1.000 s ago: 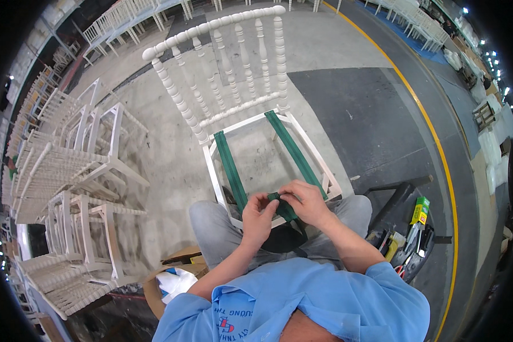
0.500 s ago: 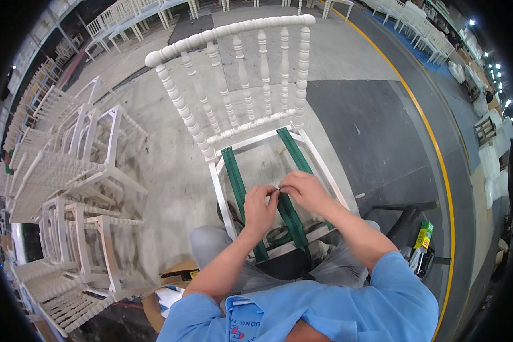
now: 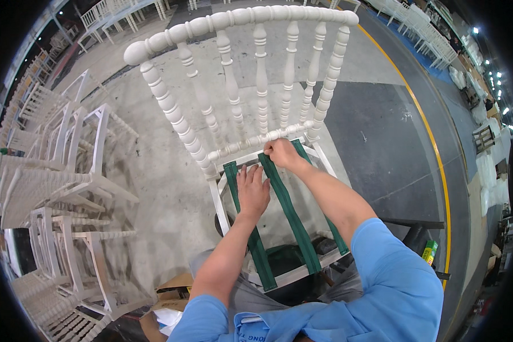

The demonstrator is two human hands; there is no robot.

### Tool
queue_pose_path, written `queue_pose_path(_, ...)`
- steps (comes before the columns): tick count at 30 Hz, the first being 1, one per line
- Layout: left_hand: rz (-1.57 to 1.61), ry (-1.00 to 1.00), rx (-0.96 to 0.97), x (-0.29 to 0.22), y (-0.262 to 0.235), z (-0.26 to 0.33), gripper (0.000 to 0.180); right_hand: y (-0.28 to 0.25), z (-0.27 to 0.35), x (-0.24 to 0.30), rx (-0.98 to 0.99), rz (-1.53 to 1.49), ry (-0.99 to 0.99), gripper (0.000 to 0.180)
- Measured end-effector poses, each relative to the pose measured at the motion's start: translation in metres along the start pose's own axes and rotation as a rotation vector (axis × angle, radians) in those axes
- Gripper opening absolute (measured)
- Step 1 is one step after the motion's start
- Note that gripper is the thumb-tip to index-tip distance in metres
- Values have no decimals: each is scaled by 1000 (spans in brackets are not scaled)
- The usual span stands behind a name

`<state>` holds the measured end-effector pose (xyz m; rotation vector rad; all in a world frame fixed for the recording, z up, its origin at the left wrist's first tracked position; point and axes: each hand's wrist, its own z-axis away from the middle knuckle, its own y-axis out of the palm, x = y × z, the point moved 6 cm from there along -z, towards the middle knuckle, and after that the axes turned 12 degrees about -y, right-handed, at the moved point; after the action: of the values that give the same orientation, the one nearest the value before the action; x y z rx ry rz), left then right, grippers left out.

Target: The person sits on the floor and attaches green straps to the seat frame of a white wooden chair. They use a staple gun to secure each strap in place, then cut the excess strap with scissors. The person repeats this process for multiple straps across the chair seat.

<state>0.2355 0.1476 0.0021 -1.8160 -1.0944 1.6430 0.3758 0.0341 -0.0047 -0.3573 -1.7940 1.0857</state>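
Webbing (image 3: 285, 199) looks soft and limp: your right hand (image 3: 280, 153) pinches its end at the chair (image 3: 239, 85) frame's back rail; your left hand (image 3: 252, 191) lies open, flat beside.

Worker in light blue short-sleeved shirt (image 3: 382, 285), sleeves ending above elbows, forearms bare. Shirt plain, loose, folds at right shoulder. Small printed marking in red and dark lettering on chest, lower edge of view, partly cut off. Grey trousers (image 3: 251, 290) below shirt, mostly hidden by arms. Left hand (image 3: 252, 191) bare, no glove. Right hand (image 3: 282, 153) bare, no glove. No watch, rings or wristbands seen on either arm. Head, feet out of view.
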Motion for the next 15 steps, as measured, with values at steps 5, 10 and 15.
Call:
queue_pose_path(5,-119,26,84,3,22,-11,58,17,-10,-8,-31,-32,16,10)
queue_pose_path(10,-189,-71,100,11,32,-19,65,25,-14,-10,-21,-49,63,15)
queue_pose_path(15,-230,-104,105,8,35,-18,67,20,-16,-16,20,-15,75,21)
